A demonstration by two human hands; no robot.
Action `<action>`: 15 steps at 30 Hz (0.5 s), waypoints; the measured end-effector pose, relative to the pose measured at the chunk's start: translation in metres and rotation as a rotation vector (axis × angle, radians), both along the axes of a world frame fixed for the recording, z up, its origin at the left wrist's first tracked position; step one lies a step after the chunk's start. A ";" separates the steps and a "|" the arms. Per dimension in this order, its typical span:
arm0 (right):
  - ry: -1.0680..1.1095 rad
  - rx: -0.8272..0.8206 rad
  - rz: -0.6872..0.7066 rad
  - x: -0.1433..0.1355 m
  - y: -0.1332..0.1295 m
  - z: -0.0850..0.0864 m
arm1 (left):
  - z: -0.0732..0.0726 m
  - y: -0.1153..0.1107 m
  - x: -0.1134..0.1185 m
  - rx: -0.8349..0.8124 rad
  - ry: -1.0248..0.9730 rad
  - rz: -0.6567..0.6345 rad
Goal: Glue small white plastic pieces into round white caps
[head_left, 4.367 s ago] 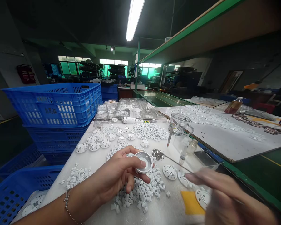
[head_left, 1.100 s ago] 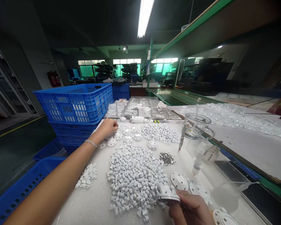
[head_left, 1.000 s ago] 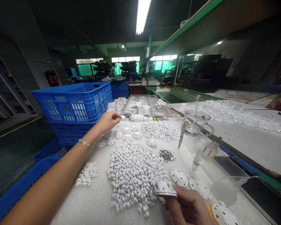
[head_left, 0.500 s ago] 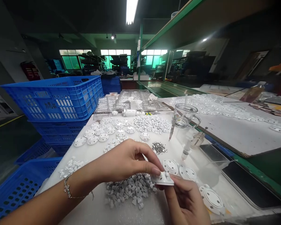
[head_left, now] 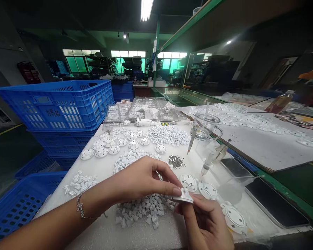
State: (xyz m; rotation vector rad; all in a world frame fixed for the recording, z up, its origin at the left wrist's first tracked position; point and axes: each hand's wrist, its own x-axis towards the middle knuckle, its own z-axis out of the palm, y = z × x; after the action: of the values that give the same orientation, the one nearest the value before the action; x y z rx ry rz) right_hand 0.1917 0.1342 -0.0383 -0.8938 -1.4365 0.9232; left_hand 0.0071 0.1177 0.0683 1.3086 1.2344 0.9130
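My right hand (head_left: 206, 218) holds a white round plastic piece (head_left: 183, 198) by its near edge, thumb on top and fingers beneath. Small raised bits stand on its upper face. From the left my left hand (head_left: 148, 178) reaches over, its thumb and forefinger closed at the far left side of that same piece; whether a tiny part lies between those fingertips is hidden. Below the left hand spreads a heap of small white angular parts (head_left: 146, 208). Just beyond the held piece lie similar white discs (head_left: 189, 182) with dark holes.
More discs (head_left: 114, 149) and white part piles (head_left: 168, 134) cover the table. Small metallic bits (head_left: 176, 161), a glass mug (head_left: 205, 126), a syringe (head_left: 206, 165) and a dark phone-like slab (head_left: 276, 205) stand or lie around. Blue crates (head_left: 57, 107) are stacked at left.
The view has shifted slightly. Both hands stay at the white round piece with nearly the same grip; it is tilted a little differently.
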 end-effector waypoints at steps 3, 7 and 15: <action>0.039 0.041 -0.043 -0.002 0.002 -0.001 | 0.001 -0.001 -0.001 0.073 0.106 -0.016; 0.140 0.041 -0.159 -0.010 0.000 -0.002 | 0.001 -0.005 0.006 0.210 0.243 -0.065; -0.098 0.121 -0.101 0.004 -0.006 0.013 | -0.005 -0.015 0.020 0.609 0.505 -0.100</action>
State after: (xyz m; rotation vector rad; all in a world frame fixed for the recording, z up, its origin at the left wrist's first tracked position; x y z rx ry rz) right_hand 0.1952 0.1283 -0.0250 -0.9228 -1.5001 0.7184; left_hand 0.0266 0.1024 0.0632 2.1662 1.2945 0.9562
